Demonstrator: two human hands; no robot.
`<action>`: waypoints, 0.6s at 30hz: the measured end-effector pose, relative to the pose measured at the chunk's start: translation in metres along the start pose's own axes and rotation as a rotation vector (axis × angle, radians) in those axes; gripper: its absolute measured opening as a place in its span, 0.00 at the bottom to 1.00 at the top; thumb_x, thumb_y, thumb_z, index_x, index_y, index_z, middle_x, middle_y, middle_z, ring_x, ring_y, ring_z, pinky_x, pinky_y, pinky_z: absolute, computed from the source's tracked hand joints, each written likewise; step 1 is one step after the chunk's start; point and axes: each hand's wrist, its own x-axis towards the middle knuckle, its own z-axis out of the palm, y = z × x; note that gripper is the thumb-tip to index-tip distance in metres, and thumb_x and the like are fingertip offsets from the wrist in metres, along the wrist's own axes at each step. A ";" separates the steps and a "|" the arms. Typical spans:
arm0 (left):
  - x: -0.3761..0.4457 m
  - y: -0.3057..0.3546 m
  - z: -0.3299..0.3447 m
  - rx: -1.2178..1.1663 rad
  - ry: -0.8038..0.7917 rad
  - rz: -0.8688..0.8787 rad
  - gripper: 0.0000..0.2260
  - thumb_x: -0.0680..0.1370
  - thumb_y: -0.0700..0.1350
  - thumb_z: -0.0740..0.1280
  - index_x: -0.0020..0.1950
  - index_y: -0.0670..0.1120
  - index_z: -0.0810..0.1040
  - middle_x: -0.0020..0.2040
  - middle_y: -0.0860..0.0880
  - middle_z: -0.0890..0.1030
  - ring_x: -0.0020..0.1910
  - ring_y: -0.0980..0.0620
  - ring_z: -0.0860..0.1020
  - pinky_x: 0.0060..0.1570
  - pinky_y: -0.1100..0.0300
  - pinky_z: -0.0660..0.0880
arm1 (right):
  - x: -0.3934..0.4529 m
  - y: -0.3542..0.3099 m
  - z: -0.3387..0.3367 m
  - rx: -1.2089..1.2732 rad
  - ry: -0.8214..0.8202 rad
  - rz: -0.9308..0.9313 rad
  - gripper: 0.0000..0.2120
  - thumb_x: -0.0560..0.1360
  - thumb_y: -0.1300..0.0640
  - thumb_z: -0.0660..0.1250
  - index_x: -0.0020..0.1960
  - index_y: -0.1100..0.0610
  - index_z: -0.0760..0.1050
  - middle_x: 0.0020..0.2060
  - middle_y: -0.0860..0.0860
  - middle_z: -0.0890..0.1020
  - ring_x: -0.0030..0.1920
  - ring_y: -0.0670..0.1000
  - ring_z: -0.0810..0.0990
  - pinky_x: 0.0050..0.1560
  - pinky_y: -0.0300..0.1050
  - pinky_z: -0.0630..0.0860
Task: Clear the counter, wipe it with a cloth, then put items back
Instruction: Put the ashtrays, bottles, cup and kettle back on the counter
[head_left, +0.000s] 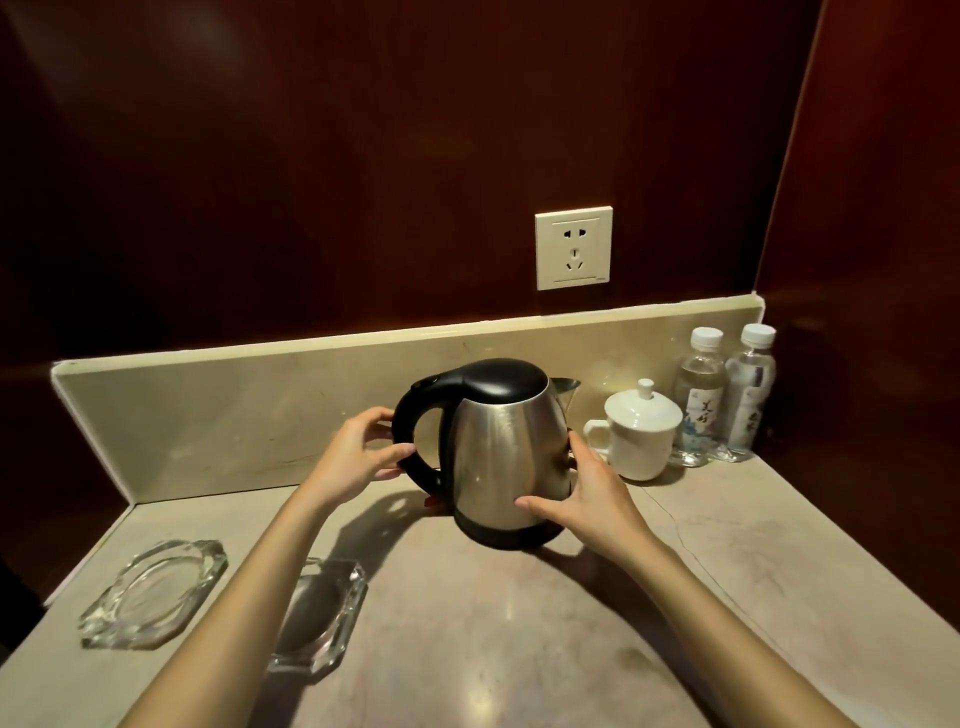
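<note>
Farthest left of the kettle, a clear octagonal glass ashtray (154, 594) lies flat on your beige marble counter (509, 639), near its left edge. Just right of it sits a second clear glass ashtray (318, 618), partly hidden under your left forearm.

Your left hand (358, 457) is curled round the kettle's black loop handle, thumb on the outer side and fingers wrapped at the lower bend. The stainless steel electric kettle with the black lid and black base (498, 452) stands upright at the counter's middle, close to the backsplash, spout pointing right. Whether its base is touching the counter or just off it, you cannot tell from here.

Your right hand (587, 499) presses against the kettle's right flank, fingers spread and fairly straight, thumb low on the steel body.

Right of the kettle, near its spout, stands a white lidded ceramic mug (636, 434). Beyond that, in the corner, two clear plastic water bottles with white caps (724, 395) stand side by side. Above the kettle, a cream wall socket (573, 248) sits on the dark wood panel.
</note>
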 end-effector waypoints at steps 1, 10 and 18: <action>0.000 -0.001 0.000 0.002 -0.003 -0.001 0.11 0.75 0.37 0.70 0.56 0.44 0.75 0.53 0.44 0.81 0.48 0.47 0.83 0.46 0.53 0.82 | 0.001 0.001 -0.001 -0.001 -0.008 -0.002 0.46 0.59 0.36 0.77 0.70 0.53 0.63 0.63 0.47 0.75 0.62 0.49 0.74 0.59 0.48 0.75; -0.007 -0.007 0.004 0.005 0.011 -0.012 0.11 0.76 0.41 0.69 0.58 0.47 0.75 0.54 0.47 0.81 0.48 0.50 0.83 0.45 0.59 0.81 | 0.000 0.009 -0.001 0.031 -0.065 -0.014 0.49 0.59 0.35 0.75 0.73 0.49 0.59 0.67 0.46 0.72 0.66 0.49 0.72 0.63 0.51 0.74; -0.025 -0.013 -0.029 0.106 -0.115 -0.130 0.11 0.75 0.41 0.71 0.56 0.48 0.77 0.49 0.48 0.83 0.48 0.52 0.82 0.47 0.57 0.76 | -0.014 0.005 -0.007 -0.250 -0.264 0.097 0.34 0.68 0.41 0.72 0.68 0.52 0.65 0.60 0.50 0.78 0.59 0.52 0.77 0.55 0.46 0.75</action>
